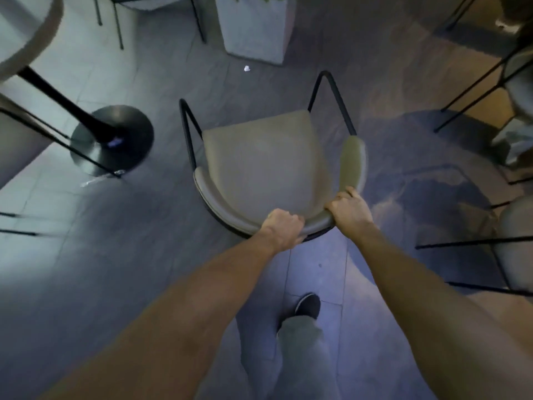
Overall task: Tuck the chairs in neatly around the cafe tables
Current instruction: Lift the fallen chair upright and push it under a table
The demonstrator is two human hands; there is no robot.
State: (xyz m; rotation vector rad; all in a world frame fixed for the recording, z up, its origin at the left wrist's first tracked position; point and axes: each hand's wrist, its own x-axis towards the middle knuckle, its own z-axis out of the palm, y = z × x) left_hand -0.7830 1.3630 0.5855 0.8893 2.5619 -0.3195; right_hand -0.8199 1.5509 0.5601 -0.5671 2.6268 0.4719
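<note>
A: Where's the chair [259,166] sitting rn?

B: Mid-frame on the floor [129,255], seat facing away from the person, curved backrest nearest them. It's standing apart from the table [26,33] at upper left, w/ that table's round black base [112,140] just left of the chair's legs.

A: Hands?

B: Both are gripping the backrest rim. Left hand [284,226] is curling closed over the top edge near the middle, fingers wrapping to the inside. Right hand [350,210] is closed on the rim further right, where it's bending toward the armrest, thumb lying along the top.

A: Anything else around?

B: Planter [253,33] is standing at top centre, beyond the chair. A small white scrap [247,69] is lying btwn them. More chairs [516,249] are crowding the right edge, black legs sticking out. One shoe [308,306] is showing below the chair, btwn the arms. Pic's blurry, so can't tell if the chair's legs are all touching the floor.
</note>
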